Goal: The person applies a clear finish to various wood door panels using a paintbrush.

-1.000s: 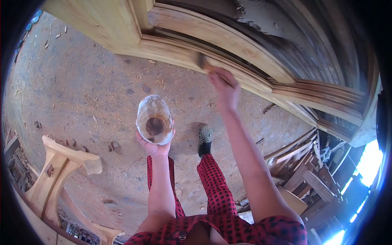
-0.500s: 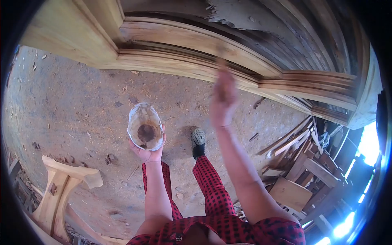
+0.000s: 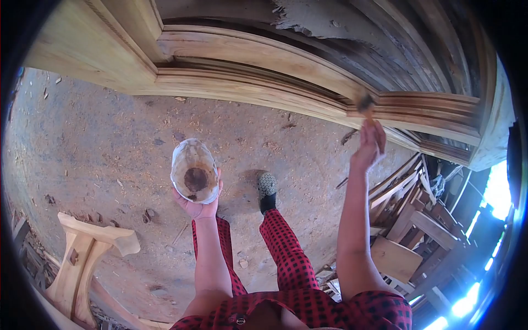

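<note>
A whitish, cut-open container (image 3: 186, 155) with a dark brown patch at its bottom rests in my left hand (image 3: 199, 208), whose fingers wrap round its lower part. My right hand (image 3: 369, 146) is closed round the handle of a small brush (image 3: 367, 105) with a dark head, slightly blurred. The brush head is at the lower rail of a pale wooden frame (image 3: 247, 88), near its right-hand corner; whether it touches the wood I cannot tell. Mouldings run along the frame's edges.
A pale wooden stand (image 3: 82, 253) is at the lower left. Scrap boards (image 3: 407, 236) lie piled at the right. My shoe (image 3: 267, 186) is on the dusty floor (image 3: 121, 137), among shavings. Rough grey wood (image 3: 341, 27) shows behind the frame.
My right hand has moved to the right along the frame with the brush, from near its middle towards the right corner. The left hand and container have hardly moved.
</note>
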Motion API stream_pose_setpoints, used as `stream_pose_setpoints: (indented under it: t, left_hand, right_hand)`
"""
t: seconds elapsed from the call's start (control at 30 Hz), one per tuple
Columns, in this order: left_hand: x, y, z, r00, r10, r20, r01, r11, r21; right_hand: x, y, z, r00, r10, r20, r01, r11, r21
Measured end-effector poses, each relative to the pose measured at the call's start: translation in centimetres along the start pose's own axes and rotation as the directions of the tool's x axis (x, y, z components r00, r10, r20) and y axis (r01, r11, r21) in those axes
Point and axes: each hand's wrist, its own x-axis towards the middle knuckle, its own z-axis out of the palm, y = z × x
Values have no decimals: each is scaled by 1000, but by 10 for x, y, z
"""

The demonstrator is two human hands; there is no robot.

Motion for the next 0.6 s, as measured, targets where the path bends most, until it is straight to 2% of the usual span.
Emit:
stream_pose_setpoints:
  t: [0.07,0.17,0.23,0.27,0.33,0.4,0.47,0.5,0.57,0.6]
  left_hand:
    - [-2,2,0,1000,-2,25,2,1000,-12]
    - [-3,5,3,1000,12,25,-12,1000,24]
    - [-5,5,4,999,25,22,-26,999,31]
    - [-5,5,5,999,32,20,-32,999,37]
    - [-6,5,5,998,47,33,-49,997,58]
    - [-7,4,15,996,91,27,-93,989,111]
    - [-9,6,17,994,111,14,-112,987,117]
    - [-9,6,17,994,112,-2,-111,987,119]
    - [-9,8,18,990,139,-10,-136,983,127]
    - [-9,8,19,988,156,-21,-152,979,134]
  right_hand:
    - [9,10,-11,966,53,-255,-19,991,136]
    - [4,27,17,972,24,-236,15,987,162]
    - [-19,37,55,986,-162,-29,164,982,97]
    - [-49,18,86,993,-115,35,116,993,-29]
    - [-109,-5,144,976,-84,203,64,992,105]
    - [-148,-15,186,914,-150,376,113,987,117]
    - [-169,-24,220,803,-289,522,191,953,234]
    - [-168,-23,229,799,-290,527,186,952,241]
    - [-163,-23,244,689,-319,651,120,936,332]
    - [-156,-29,244,706,-297,643,78,935,346]
